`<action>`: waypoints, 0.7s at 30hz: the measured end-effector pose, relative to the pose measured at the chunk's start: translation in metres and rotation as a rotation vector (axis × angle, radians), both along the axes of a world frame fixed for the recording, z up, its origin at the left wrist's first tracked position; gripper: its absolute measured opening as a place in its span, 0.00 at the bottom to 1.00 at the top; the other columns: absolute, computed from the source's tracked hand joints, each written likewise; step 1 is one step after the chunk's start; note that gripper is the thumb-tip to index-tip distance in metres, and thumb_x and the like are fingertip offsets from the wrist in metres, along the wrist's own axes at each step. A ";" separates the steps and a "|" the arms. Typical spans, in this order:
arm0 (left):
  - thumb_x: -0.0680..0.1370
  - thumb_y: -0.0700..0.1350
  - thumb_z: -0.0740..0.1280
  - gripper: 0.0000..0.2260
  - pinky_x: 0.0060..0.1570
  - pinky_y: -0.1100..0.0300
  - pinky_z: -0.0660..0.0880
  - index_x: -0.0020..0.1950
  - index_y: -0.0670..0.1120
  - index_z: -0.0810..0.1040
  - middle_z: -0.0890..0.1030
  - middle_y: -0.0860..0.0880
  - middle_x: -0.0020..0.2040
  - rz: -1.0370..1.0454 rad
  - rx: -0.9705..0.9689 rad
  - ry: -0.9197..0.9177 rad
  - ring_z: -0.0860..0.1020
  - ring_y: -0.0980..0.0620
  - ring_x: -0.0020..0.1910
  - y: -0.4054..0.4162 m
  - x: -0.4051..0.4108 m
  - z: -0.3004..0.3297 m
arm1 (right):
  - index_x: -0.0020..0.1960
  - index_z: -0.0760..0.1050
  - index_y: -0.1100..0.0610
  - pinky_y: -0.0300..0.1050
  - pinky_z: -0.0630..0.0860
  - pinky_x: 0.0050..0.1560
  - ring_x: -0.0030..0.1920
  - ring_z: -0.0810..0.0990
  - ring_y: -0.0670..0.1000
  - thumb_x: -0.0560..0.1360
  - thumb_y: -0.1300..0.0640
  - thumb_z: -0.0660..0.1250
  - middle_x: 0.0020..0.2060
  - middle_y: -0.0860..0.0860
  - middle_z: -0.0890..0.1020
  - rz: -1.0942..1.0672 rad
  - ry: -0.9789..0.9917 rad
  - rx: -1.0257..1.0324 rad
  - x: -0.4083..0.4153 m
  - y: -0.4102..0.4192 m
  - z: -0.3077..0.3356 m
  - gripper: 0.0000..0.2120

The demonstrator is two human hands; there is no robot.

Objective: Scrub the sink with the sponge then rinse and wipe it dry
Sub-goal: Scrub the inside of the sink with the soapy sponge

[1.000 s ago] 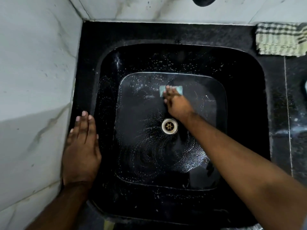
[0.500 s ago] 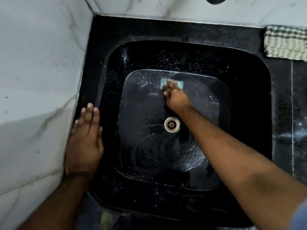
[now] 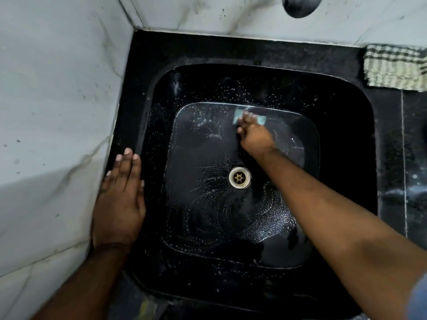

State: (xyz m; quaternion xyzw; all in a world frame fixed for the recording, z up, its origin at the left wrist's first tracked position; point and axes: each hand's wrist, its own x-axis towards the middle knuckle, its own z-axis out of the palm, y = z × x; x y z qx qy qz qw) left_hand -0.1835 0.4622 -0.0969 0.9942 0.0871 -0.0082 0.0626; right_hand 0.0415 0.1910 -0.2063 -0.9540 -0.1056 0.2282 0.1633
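Observation:
A black square sink fills the middle of the view, its floor wet and streaked with soap foam around a pale round drain. My right hand presses a pale green sponge against the far edge of the sink floor; my fingers cover most of the sponge. My left hand lies flat, fingers together, on the sink's left rim beside the wall.
White marble walls stand close at the left and the back. A folded checked cloth lies on the black counter at the far right. A dark tap spout hangs at the top edge.
My right hand has pushed the sponge a little farther toward the back edge of the sink floor. My left hand has stayed on the rim.

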 end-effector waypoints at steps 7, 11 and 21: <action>0.79 0.42 0.55 0.26 0.73 0.44 0.61 0.78 0.39 0.63 0.60 0.42 0.80 -0.012 0.010 -0.006 0.60 0.42 0.78 0.001 0.001 -0.002 | 0.76 0.63 0.52 0.57 0.78 0.57 0.69 0.73 0.59 0.83 0.56 0.56 0.78 0.52 0.62 -0.050 -0.067 -0.118 -0.082 -0.079 0.005 0.22; 0.80 0.43 0.55 0.26 0.75 0.45 0.59 0.79 0.41 0.62 0.59 0.44 0.80 -0.008 -0.024 -0.013 0.58 0.44 0.79 0.002 0.002 -0.003 | 0.77 0.57 0.65 0.53 0.57 0.77 0.78 0.56 0.62 0.83 0.59 0.50 0.78 0.63 0.56 -0.123 -0.092 -0.129 -0.027 -0.089 -0.007 0.24; 0.81 0.46 0.54 0.26 0.76 0.49 0.55 0.79 0.42 0.62 0.60 0.45 0.80 -0.013 -0.094 -0.070 0.59 0.45 0.79 0.010 -0.001 -0.007 | 0.80 0.51 0.61 0.51 0.59 0.76 0.79 0.51 0.57 0.83 0.59 0.52 0.80 0.58 0.51 -0.198 -0.001 -0.121 -0.127 -0.102 0.000 0.26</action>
